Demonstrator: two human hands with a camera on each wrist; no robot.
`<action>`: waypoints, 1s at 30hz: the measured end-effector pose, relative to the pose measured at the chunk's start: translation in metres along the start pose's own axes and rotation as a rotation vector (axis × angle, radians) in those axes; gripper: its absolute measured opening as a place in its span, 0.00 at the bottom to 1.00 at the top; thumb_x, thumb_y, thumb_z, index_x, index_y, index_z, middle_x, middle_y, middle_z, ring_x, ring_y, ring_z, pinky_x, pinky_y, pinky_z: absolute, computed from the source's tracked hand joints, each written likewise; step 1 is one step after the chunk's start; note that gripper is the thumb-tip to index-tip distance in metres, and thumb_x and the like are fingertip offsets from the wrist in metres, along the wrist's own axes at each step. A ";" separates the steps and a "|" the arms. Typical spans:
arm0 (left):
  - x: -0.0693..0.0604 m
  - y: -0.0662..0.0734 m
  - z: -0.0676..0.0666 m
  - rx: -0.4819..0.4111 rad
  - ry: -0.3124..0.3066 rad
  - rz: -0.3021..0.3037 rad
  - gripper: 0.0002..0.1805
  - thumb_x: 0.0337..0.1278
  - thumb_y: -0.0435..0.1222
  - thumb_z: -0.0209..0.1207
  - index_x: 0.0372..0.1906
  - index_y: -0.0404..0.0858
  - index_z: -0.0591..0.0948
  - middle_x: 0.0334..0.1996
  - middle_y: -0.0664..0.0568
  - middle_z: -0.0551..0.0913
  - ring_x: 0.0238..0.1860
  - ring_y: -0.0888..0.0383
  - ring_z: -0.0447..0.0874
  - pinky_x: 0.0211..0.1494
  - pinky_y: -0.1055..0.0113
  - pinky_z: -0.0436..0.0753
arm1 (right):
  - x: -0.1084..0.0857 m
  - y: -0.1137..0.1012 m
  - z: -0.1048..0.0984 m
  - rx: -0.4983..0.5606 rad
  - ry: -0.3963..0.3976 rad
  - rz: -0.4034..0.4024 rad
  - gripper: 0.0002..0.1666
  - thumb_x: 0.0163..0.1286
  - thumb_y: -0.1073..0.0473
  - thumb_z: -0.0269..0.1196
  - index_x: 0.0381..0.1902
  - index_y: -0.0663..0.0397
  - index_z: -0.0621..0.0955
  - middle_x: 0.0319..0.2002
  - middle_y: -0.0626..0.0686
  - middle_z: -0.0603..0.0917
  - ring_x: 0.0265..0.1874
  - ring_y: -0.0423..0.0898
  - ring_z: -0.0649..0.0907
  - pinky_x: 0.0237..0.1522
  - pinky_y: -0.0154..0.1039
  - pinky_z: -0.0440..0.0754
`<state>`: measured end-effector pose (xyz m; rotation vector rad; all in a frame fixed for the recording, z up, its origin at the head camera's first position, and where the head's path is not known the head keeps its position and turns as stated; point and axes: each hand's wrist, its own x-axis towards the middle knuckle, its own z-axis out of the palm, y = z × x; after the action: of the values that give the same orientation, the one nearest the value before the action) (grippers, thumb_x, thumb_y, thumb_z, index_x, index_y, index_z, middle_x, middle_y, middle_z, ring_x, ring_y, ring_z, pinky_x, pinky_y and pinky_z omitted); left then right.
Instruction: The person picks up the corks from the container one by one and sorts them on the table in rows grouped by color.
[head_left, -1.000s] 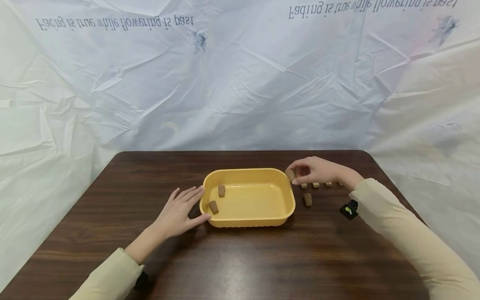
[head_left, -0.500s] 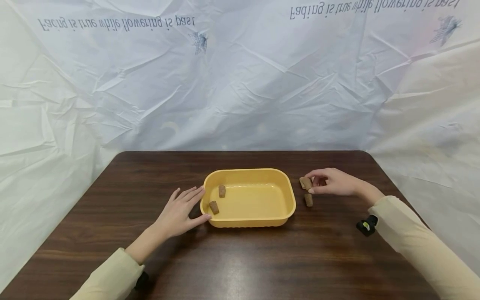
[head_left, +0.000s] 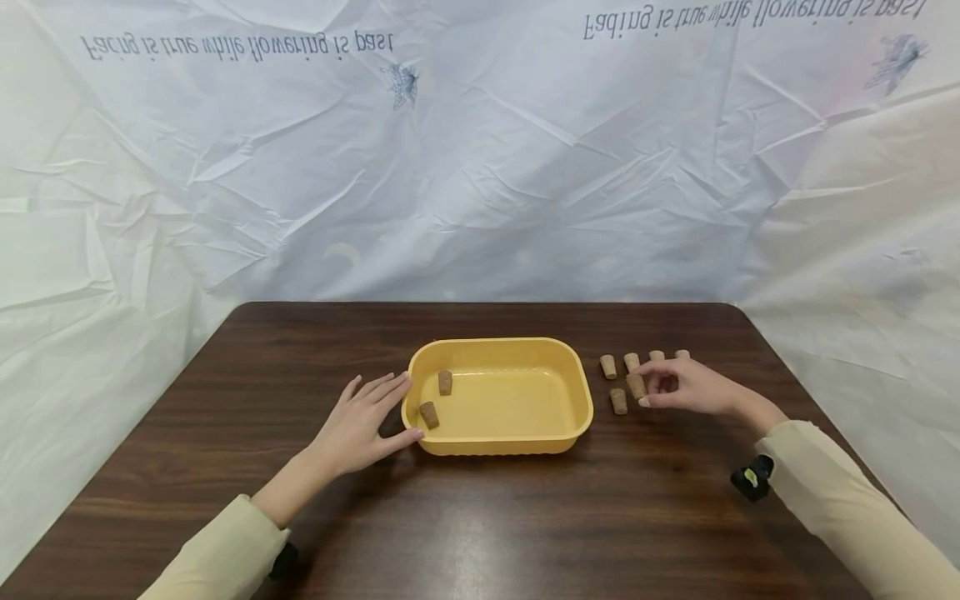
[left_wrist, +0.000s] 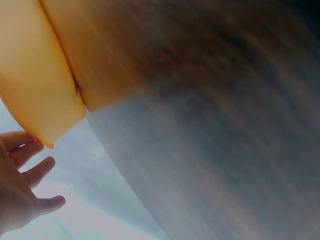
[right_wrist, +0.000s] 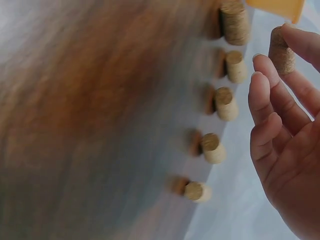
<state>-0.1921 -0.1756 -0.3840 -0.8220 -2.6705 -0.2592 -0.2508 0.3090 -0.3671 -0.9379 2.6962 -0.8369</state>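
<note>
A yellow plastic basin (head_left: 510, 447) stands on the table, with two brown corks lying in its left part; the upper one is a cork (head_left: 445, 382). My left hand (head_left: 365, 427) touches the basin's left rim with spread, fairly straight fingers, also seen in the left wrist view. My right hand (head_left: 693, 387) pinches a cork (right_wrist: 281, 50) between thumb and fingers, to the right of the basin. A standing cork (head_left: 618, 401) is just left of the held one. Behind the hand a row of corks includes a cork (head_left: 608, 367) nearest the basin; the rest are partly covered.
The dark wooden table (head_left: 480, 525) extends around the basin, with rounded far corners. A pale, wrinkled printed sheet (head_left: 480, 167) hangs behind it and along both sides.
My right hand has moved from the basin's right rim rightward and nearer to me, carrying the cork beside the front standing cork. My left hand has stayed at the basin.
</note>
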 end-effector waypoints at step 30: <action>0.000 0.001 -0.001 -0.013 -0.021 -0.014 0.41 0.49 0.62 0.49 0.62 0.39 0.65 0.61 0.50 0.65 0.60 0.52 0.60 0.61 0.46 0.49 | -0.008 0.021 0.014 -0.041 -0.006 0.101 0.25 0.59 0.51 0.61 0.50 0.61 0.74 0.22 0.44 0.74 0.18 0.38 0.71 0.21 0.35 0.70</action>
<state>-0.1916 -0.1752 -0.3832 -0.8148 -2.6971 -0.2725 -0.2507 0.3207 -0.3905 -0.8035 2.7386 -0.7608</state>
